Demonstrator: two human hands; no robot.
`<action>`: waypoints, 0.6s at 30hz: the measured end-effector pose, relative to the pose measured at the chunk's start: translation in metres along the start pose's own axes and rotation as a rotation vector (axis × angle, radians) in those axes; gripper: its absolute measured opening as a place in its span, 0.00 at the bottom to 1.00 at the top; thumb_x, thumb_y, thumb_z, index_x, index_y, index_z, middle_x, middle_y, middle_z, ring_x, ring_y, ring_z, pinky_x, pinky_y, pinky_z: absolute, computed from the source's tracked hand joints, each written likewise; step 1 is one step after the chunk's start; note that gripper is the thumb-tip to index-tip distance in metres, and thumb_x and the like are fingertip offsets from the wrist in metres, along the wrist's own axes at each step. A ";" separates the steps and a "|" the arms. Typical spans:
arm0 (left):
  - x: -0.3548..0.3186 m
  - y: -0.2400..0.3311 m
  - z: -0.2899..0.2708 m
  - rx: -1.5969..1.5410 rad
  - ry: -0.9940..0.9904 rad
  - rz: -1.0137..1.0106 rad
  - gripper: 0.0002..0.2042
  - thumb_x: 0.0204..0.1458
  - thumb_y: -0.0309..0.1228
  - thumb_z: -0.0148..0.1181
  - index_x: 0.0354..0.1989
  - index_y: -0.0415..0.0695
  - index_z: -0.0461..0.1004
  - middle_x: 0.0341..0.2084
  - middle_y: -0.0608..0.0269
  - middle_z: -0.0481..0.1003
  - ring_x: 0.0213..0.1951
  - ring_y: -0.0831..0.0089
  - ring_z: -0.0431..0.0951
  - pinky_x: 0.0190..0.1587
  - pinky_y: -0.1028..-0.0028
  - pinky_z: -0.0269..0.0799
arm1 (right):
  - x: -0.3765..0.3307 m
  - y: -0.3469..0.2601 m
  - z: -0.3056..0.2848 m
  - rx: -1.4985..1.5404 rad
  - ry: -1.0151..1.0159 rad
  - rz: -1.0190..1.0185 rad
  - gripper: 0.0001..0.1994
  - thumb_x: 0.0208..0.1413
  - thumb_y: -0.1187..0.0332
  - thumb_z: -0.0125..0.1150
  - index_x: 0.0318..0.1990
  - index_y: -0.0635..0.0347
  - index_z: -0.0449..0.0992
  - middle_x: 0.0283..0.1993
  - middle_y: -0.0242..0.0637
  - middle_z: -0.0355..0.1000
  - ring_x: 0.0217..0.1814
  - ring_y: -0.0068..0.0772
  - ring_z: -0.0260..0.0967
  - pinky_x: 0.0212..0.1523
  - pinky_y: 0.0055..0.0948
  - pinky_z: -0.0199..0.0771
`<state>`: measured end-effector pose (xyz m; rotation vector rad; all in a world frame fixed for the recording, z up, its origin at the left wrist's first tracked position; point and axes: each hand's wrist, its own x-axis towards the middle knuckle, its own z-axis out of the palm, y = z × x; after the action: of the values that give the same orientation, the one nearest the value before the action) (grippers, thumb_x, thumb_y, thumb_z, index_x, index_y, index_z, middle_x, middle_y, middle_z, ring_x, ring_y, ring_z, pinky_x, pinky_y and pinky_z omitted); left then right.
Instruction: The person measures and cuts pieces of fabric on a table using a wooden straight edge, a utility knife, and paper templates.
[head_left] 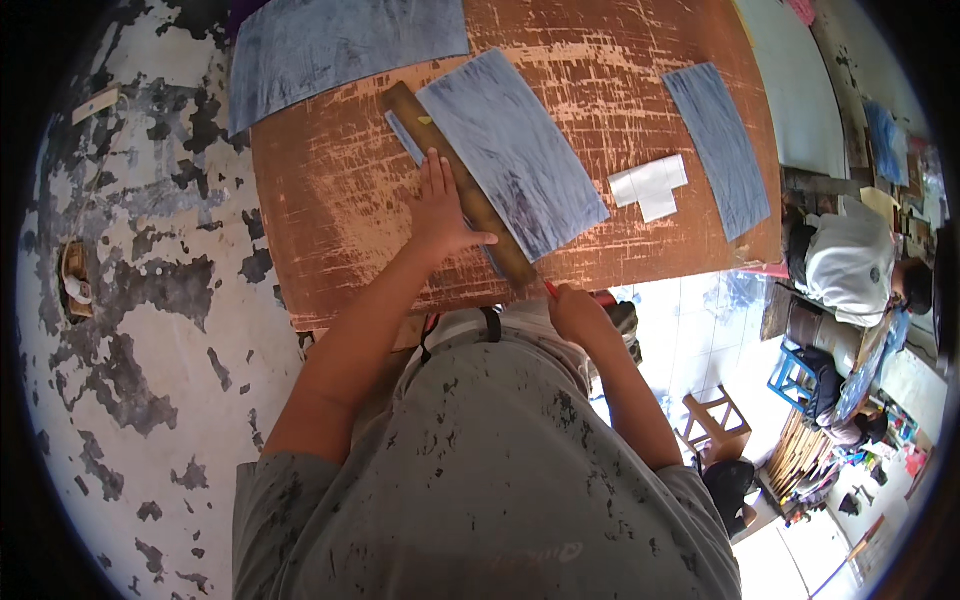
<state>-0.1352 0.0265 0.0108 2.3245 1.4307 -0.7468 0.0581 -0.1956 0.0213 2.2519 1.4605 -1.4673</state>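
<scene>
My left hand (438, 212) lies with fingers stretched out on a long brown straight strip (485, 212), which runs slantwise across the scored brown board (340, 220). A narrow blue-grey strip (403, 138) shows along the strip's left side. To its right lies a blue-grey streaked sheet (515, 150). At the strip's near end, by the board's front edge, my right hand (580, 316) is closed around a slim red tool (551, 289). Only a bit of this tool shows; its tip is too small to make out.
A larger blue-grey sheet (350, 45) covers the far left of the board. On the right are a white cut paper piece (649, 187) and another blue-grey piece (722, 145). A peeling wall (150, 330) stands left. A wooden stool (716, 425) and a person in white (850, 258) are right.
</scene>
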 end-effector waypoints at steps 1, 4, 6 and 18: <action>0.003 0.000 0.002 0.001 0.020 0.011 0.83 0.31 0.80 0.71 0.81 0.29 0.31 0.82 0.36 0.25 0.83 0.44 0.29 0.74 0.27 0.46 | -0.004 -0.010 -0.014 -0.008 0.003 -0.010 0.19 0.74 0.58 0.47 0.50 0.68 0.73 0.41 0.71 0.79 0.47 0.74 0.78 0.51 0.64 0.76; 0.003 -0.004 0.010 0.002 0.165 0.066 0.82 0.31 0.80 0.70 0.81 0.29 0.35 0.82 0.36 0.30 0.83 0.43 0.33 0.75 0.30 0.45 | -0.010 -0.046 -0.048 -0.039 0.098 -0.030 0.17 0.74 0.58 0.48 0.50 0.68 0.72 0.38 0.71 0.78 0.45 0.75 0.78 0.48 0.65 0.76; -0.002 -0.006 0.007 -0.011 0.159 0.057 0.80 0.32 0.80 0.70 0.81 0.29 0.37 0.82 0.36 0.32 0.83 0.43 0.35 0.76 0.31 0.44 | 0.014 -0.064 -0.063 0.115 0.273 -0.181 0.16 0.74 0.59 0.50 0.49 0.67 0.72 0.36 0.71 0.78 0.43 0.77 0.77 0.43 0.65 0.76; 0.052 -0.094 -0.005 -0.302 0.498 0.120 0.65 0.44 0.65 0.75 0.81 0.34 0.47 0.82 0.41 0.41 0.82 0.45 0.41 0.78 0.37 0.45 | 0.189 -0.224 -0.111 0.018 0.437 -0.372 0.17 0.73 0.60 0.51 0.49 0.70 0.71 0.37 0.68 0.80 0.41 0.72 0.80 0.43 0.62 0.80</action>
<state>-0.1990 0.1096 -0.0146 2.4146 1.4453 0.0954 -0.0179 0.1085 0.0292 2.5271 2.0909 -1.0950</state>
